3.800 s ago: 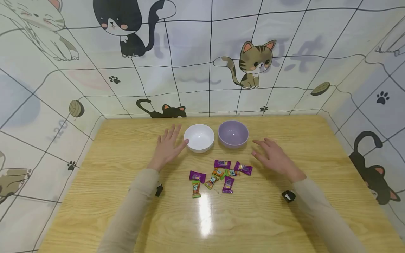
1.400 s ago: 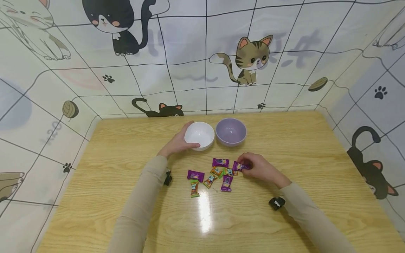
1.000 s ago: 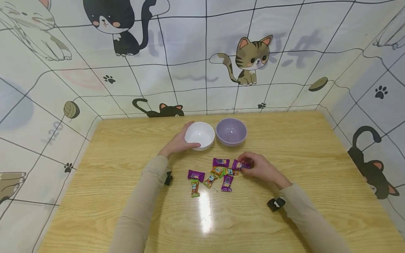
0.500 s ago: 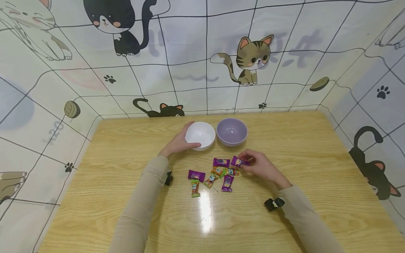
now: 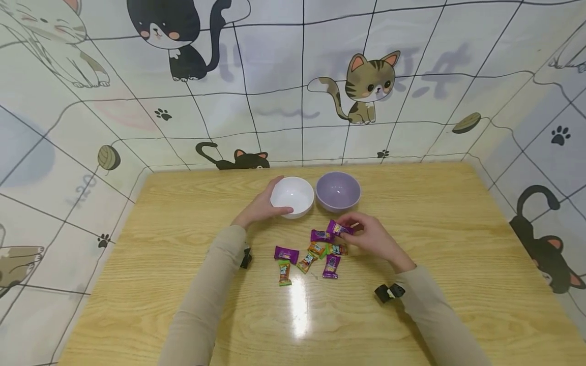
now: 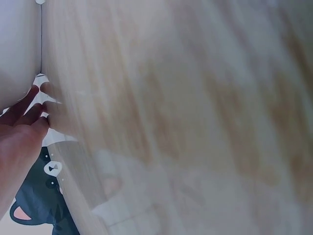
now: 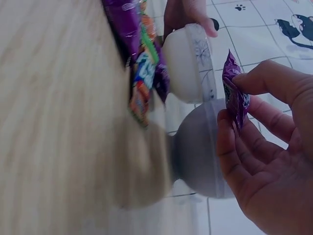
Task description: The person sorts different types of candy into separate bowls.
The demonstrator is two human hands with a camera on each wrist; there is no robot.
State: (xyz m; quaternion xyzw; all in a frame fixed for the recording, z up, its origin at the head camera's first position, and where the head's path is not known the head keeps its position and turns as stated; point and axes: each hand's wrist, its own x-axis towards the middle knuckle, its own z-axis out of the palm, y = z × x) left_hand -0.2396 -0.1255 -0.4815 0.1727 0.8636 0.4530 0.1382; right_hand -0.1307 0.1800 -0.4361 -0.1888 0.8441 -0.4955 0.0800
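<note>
My left hand point(image 5: 262, 207) grips the white bowl point(image 5: 297, 195) at its left side, thumb over the near rim and fingers around the outside. Between thumb and fingers of my right hand point(image 5: 374, 238) is a purple-wrapped candy point(image 5: 338, 229), pinched above the tabletop; the right wrist view shows this candy point(image 7: 235, 93) held upright on edge. Just beyond the right hand stands the purple bowl point(image 5: 338, 192). Below the bowls lie more purple candies point(image 5: 286, 254) and several orange-and-green candies point(image 5: 307, 262). In the left wrist view, the left fingers point(image 6: 30, 110) touch the bowl's outer wall.
The wooden table point(image 5: 183, 305) meets cat-print walls point(image 5: 284, 127) at the back and both sides. The two bowls stand side by side near the back edge. Black wrist cameras point(image 5: 389, 293) hang by each sleeve.
My left hand has come to grip the white bowl. My right hand has taken a purple candy from the pile's right side, lifted it and carried it leftward, towards the bowls.
</note>
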